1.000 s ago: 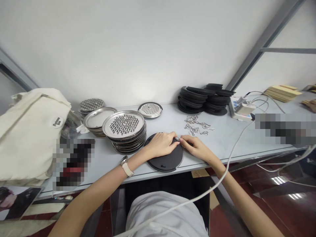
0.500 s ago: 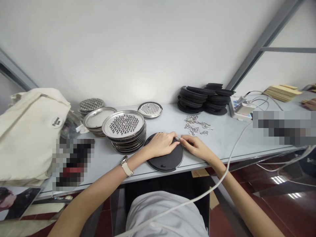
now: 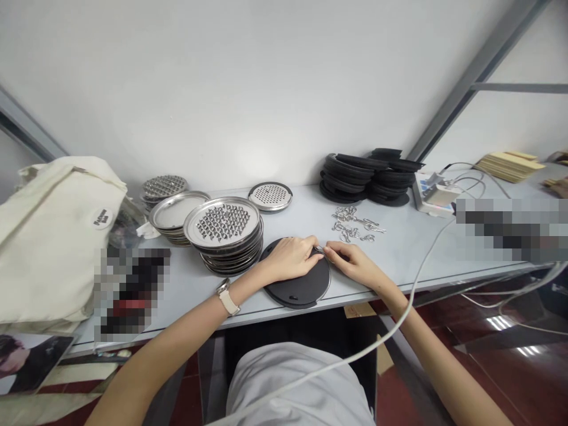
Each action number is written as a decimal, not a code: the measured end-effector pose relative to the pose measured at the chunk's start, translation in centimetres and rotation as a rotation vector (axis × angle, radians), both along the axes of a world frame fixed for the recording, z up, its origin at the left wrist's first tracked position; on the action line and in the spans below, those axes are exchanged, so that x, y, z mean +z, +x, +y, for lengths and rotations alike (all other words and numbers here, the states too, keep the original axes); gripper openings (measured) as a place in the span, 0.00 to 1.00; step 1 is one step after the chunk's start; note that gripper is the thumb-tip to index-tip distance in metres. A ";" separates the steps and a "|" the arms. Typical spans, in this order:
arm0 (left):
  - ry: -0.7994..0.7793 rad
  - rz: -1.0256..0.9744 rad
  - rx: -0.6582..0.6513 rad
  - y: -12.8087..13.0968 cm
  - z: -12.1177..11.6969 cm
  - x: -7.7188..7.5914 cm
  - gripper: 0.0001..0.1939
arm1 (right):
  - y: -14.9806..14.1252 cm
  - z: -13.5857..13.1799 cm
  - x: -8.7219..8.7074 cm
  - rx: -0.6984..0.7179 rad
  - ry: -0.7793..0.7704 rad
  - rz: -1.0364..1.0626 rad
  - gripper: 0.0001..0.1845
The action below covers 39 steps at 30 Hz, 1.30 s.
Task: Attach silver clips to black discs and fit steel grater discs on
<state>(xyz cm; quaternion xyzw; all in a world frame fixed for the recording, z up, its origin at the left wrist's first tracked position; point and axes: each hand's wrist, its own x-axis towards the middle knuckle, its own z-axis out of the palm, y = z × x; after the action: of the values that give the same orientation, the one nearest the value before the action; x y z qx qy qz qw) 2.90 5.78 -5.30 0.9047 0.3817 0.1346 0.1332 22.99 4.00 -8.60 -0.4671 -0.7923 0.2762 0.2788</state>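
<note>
A round black disc (image 3: 299, 291) with a thin metal rim lies flat near the table's front edge. My left hand (image 3: 290, 258) rests across its top, thumb and forefinger pinched at the disc's upper right edge. Between the fingertips of both hands shows a small metal clip (image 3: 319, 249), mostly covered. From the right, my right hand (image 3: 352, 264) pinches the clip's other side, fingers curled. Just beyond the hands lies a loose heap of small metal clips (image 3: 348, 229). To the left stands a stack of round metal graters (image 3: 224, 225), the top one with raised teeth.
Behind are a flat perforated grater (image 3: 270, 195), another metal stack (image 3: 177, 212) and piles of black rings (image 3: 346, 177). A power strip (image 3: 428, 195) sits right. A white cable (image 3: 417, 284) crosses over my right forearm. A cream bag (image 3: 57, 236) lies left; another person's hand (image 3: 558, 187) is far right.
Almost nothing differs. Both hands keep their pinch at the disc's edge, and the view has shifted very slightly.
</note>
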 end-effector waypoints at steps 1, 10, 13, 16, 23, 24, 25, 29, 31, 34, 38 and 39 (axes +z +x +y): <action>0.001 0.000 -0.003 0.0 0.0 0.0 0.13 | 0.0 0.0 0.0 0.000 -0.001 0.000 0.21; -0.001 0.010 -0.005 0.0 0.1 0.1 0.12 | 0.2 0.0 -0.1 0.003 -0.012 0.012 0.22; -0.004 0.009 -0.004 0.0 0.1 0.1 0.12 | 0.2 0.1 -0.2 0.005 -0.014 0.017 0.21; -0.010 0.010 -0.003 0.0 0.0 0.1 0.11 | 0.2 0.1 -0.2 0.006 -0.016 0.023 0.21; -0.004 0.004 -0.006 0.1 0.1 0.0 0.11 | 0.6 0.1 0.0 -0.034 -0.038 0.072 0.21; 0.000 0.000 -0.014 0.0 0.1 0.0 0.11 | 0.7 0.1 -0.1 -0.038 -0.044 0.080 0.21; 0.003 -0.004 -0.020 0.0 0.1 0.0 0.11 | 0.7 0.1 -0.1 -0.039 -0.048 0.083 0.21; 0.016 -0.040 0.037 0.1 -0.1 0.0 0.11 | 0.6 0.2 -0.1 -0.043 -0.053 0.101 0.22; 0.044 -0.046 0.100 0.2 -0.3 0.1 0.12 | 0.5 0.2 -0.1 -0.061 -0.053 0.123 0.22; 0.092 -0.007 0.172 0.4 -0.7 0.2 0.10 | 0.4 0.2 0.0 -0.078 -0.053 0.147 0.22; 0.119 0.051 0.170 0.4 -0.8 0.5 0.08 | 0.2 0.1 0.1 -0.069 -0.041 0.137 0.21; 0.118 0.055 0.157 0.4 -0.8 0.5 0.08 | 0.2 0.0 0.2 -0.065 -0.038 0.129 0.21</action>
<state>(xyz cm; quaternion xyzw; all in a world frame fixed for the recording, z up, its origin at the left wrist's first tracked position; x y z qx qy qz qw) 3.26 5.01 -4.81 0.8816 0.4463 0.1420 0.0584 23.16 4.05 -8.44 -0.4788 -0.7518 0.3117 0.3291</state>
